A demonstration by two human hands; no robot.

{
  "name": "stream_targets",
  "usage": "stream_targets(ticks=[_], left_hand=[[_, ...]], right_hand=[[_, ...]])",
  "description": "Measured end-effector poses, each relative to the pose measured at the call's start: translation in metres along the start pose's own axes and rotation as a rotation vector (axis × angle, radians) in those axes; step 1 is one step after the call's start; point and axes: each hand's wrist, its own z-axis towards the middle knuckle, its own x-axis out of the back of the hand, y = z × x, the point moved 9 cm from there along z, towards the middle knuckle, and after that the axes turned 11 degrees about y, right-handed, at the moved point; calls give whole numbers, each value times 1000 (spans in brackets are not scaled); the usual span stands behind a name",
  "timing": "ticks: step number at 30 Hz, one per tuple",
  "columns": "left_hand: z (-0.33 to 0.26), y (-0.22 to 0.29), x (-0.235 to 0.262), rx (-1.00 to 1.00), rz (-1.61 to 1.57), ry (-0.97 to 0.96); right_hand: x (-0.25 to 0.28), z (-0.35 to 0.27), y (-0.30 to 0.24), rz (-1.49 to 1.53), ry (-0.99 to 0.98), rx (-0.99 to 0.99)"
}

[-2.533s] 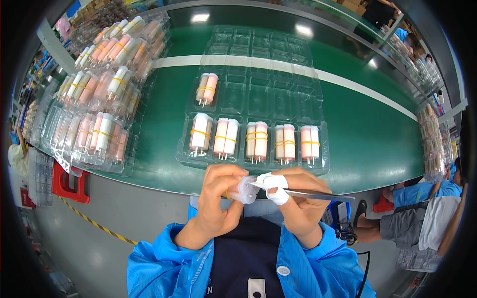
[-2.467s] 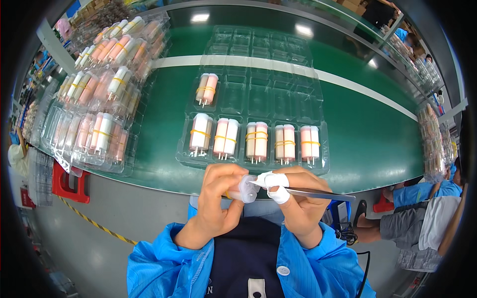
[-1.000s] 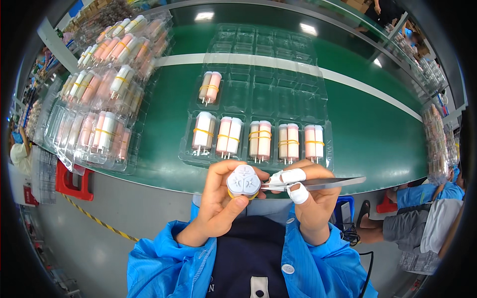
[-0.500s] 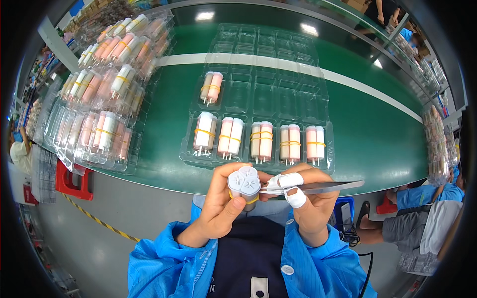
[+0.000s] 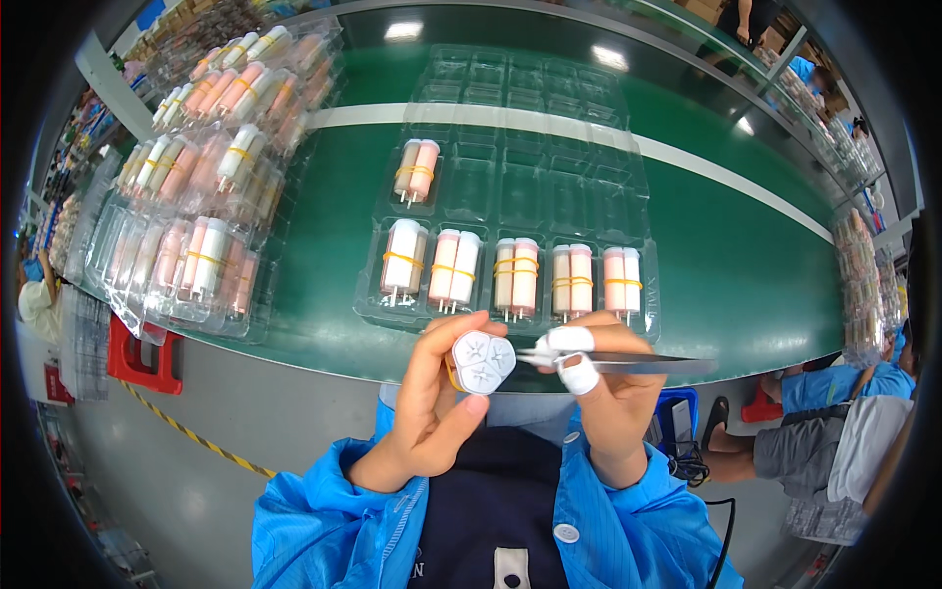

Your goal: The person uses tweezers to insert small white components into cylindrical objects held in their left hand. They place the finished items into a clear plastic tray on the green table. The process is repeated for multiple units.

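Note:
My left hand (image 5: 434, 401) grips a bundle of three tubes (image 5: 484, 362), its white capped ends turned up toward me, with star-like marks on the caps. A yellow rubber band shows at the bundle's side. In my right hand (image 5: 613, 385), metal tweezers (image 5: 648, 363) are pinched between thumb and forefinger, both wrapped in white finger covers. The tips of the tweezers are beside the right edge of the caps; I cannot tell whether they touch. Just beyond my hands, a clear plastic tray (image 5: 368, 312) carries several banded tube bundles (image 5: 454, 270), in pink, white and beige.
Stacked clear trays full of banded tubes (image 5: 201, 260) stand at the left of the green table (image 5: 726, 265). More stacked trays (image 5: 861, 285) rise at the right edge. A red stool (image 5: 145, 361) is on the floor at left. Another person (image 5: 824, 432) sits at the right.
The bundle in my left hand has turned, so its caps face me more squarely. My right hand has shifted slightly left and up, with the tweezers still beside the caps.

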Motion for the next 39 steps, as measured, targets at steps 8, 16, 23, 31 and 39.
stream_targets(ticks=[8,16,23,31,39], left_hand=[[-2,9,-5,-348,399,-101],[-4,12,-4,-389,429,-107],[-4,16,-3,-422,393,-52],[-3,16,-4,-433,418,-64],[-3,17,-5,-444,429,-69]], right_hand=[[-2,-1,-18,-43,15,81],[-5,-1,-20,-91,-8,105],[-7,1,-22,-102,-39,134],[-6,1,-20,-120,-47,112],[-5,0,-19,-94,-33,116]])
